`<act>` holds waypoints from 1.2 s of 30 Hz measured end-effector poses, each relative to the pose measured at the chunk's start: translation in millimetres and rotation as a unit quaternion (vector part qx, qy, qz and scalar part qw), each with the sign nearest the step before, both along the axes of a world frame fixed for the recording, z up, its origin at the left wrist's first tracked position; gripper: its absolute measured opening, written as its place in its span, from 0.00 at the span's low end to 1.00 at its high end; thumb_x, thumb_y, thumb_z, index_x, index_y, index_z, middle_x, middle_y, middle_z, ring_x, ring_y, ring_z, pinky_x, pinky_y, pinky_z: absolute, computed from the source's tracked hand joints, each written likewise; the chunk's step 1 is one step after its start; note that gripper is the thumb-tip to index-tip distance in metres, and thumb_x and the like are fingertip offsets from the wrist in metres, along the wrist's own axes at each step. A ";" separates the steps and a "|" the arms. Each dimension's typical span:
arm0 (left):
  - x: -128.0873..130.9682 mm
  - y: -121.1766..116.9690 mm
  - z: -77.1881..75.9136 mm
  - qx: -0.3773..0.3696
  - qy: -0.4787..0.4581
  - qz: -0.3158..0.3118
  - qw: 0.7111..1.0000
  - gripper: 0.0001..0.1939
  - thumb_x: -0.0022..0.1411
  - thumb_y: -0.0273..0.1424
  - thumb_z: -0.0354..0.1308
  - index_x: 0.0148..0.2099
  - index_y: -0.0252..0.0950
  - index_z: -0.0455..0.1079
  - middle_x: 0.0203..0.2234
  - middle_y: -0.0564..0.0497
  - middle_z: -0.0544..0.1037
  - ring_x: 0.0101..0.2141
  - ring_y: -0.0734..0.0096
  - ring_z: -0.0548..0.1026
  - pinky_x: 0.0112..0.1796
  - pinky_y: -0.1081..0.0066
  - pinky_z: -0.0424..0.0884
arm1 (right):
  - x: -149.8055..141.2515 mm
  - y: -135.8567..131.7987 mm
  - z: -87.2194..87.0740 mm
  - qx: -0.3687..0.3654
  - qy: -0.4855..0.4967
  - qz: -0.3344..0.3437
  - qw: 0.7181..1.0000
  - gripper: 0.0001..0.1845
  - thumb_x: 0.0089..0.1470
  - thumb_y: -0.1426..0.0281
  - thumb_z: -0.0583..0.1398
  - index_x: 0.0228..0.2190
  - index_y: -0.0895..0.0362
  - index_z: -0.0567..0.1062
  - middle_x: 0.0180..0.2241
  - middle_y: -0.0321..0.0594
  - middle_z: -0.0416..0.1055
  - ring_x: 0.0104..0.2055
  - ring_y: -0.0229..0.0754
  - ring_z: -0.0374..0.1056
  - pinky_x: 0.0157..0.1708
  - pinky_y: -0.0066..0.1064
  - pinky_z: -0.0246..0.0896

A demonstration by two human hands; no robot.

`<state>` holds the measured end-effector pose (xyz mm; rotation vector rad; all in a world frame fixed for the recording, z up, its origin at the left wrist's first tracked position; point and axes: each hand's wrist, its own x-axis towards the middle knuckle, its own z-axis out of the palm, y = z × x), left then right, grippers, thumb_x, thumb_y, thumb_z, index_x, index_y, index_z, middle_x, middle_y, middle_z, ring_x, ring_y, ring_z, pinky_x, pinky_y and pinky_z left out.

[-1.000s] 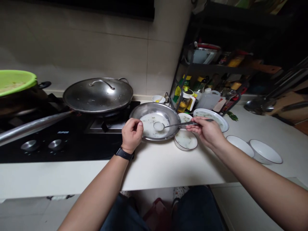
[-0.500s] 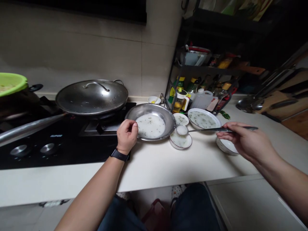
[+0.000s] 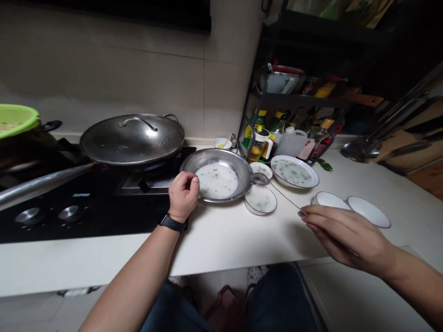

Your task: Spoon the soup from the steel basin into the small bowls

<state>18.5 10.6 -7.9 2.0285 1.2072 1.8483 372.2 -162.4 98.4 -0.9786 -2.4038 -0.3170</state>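
Note:
My left hand [image 3: 183, 193], with a dark band at its wrist, is closed on the near-left rim of a metal basin [image 3: 245, 177] of white soup with green bits. My right hand [image 3: 349, 235] grips the handle of a metal ladle [image 3: 260, 179], whose head is tipped over between the basin's right rim and a red-rimmed bowl [image 3: 261, 211]. That bowl holds the same soup. Behind it are a small bowl [image 3: 266, 167] and a wider ribbed-rim bowl [image 3: 313, 180], both with soup. Beyond my right hand stand two white bowls [image 3: 330, 199], partly hidden.
A lidded wok [image 3: 133, 140] sits on the black stove [image 3: 104, 198] at left, its long handle pointing toward me. At far left is a green basket [image 3: 26, 117]. Behind the bowls, a dark rack [image 3: 308, 101] holds bottles and jars. Ladles [image 3: 360, 152] lie farther right.
The ladle has turned over from level, and the white liquid in its head no longer shows. My right hand has rotated and come lower and nearer, uncovering the white bowls. My left hand stays put.

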 end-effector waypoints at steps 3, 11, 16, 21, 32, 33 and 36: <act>0.2 -0.5 0.2 -0.002 0.001 -0.003 1.000 0.10 0.68 0.33 0.54 0.33 0.38 0.69 0.27 0.52 0.73 0.30 0.69 0.71 0.34 0.68 0.66 | -20.0 22.6 -1.6 0.008 0.005 0.011 1.000 0.21 0.56 0.78 0.64 0.50 0.49 0.79 0.44 0.46 0.82 0.43 0.48 0.79 0.40 0.35 0.76; -0.6 0.5 -0.2 -0.014 0.007 0.002 1.000 0.11 0.69 0.35 0.53 0.33 0.38 0.68 0.27 0.51 0.73 0.30 0.68 0.71 0.34 0.68 0.67 | -66.2 109.1 -25.9 -0.096 0.174 -0.068 0.978 0.08 0.63 0.69 0.57 0.35 0.52 0.77 0.37 0.45 0.78 0.42 0.48 0.75 0.44 0.41 0.72; 0.1 0.0 0.6 -0.005 0.003 -0.004 1.000 0.10 0.68 0.34 0.53 0.33 0.38 0.68 0.27 0.52 0.73 0.30 0.69 0.70 0.33 0.68 0.66 | -70.1 126.4 -40.3 -0.212 0.280 -0.127 0.928 0.08 0.60 0.64 0.61 0.32 0.54 0.77 0.34 0.43 0.78 0.36 0.46 0.77 0.39 0.38 0.73; 0.5 -1.0 2.1 -0.013 0.005 -0.004 1.000 0.11 0.68 0.35 0.53 0.33 0.39 0.68 0.26 0.51 0.72 0.30 0.68 0.70 0.33 0.68 0.66 | -75.6 129.6 -43.7 -0.367 0.540 -0.207 0.729 0.08 0.56 0.65 0.65 0.30 0.55 0.76 0.23 0.40 0.77 0.28 0.45 0.78 0.32 0.35 0.78; -0.1 0.1 0.4 -0.017 0.009 0.002 1.000 0.12 0.69 0.36 0.52 0.33 0.39 0.68 0.27 0.51 0.73 0.30 0.68 0.71 0.33 0.68 0.67 | -73.8 126.4 -40.7 -0.399 0.683 -0.164 0.590 0.06 0.52 0.75 0.67 0.29 0.59 0.74 0.25 0.40 0.74 0.26 0.45 0.79 0.28 0.32 0.81; -0.2 0.2 0.5 -0.017 0.010 0.002 1.000 0.12 0.69 0.36 0.52 0.33 0.39 0.68 0.27 0.51 0.73 0.30 0.68 0.71 0.33 0.68 0.67 | -72.4 124.7 -36.6 -0.394 0.685 -0.167 0.590 0.05 0.53 0.76 0.67 0.29 0.60 0.74 0.25 0.40 0.75 0.25 0.44 0.79 0.28 0.31 0.80; -0.4 0.5 1.0 -0.011 0.008 -0.001 1.000 0.11 0.69 0.35 0.53 0.33 0.38 0.68 0.27 0.51 0.73 0.30 0.68 0.71 0.33 0.68 0.66 | -65.3 118.8 -22.1 -0.373 0.691 -0.183 0.592 0.04 0.54 0.78 0.64 0.28 0.61 0.75 0.24 0.42 0.75 0.24 0.44 0.79 0.25 0.29 0.79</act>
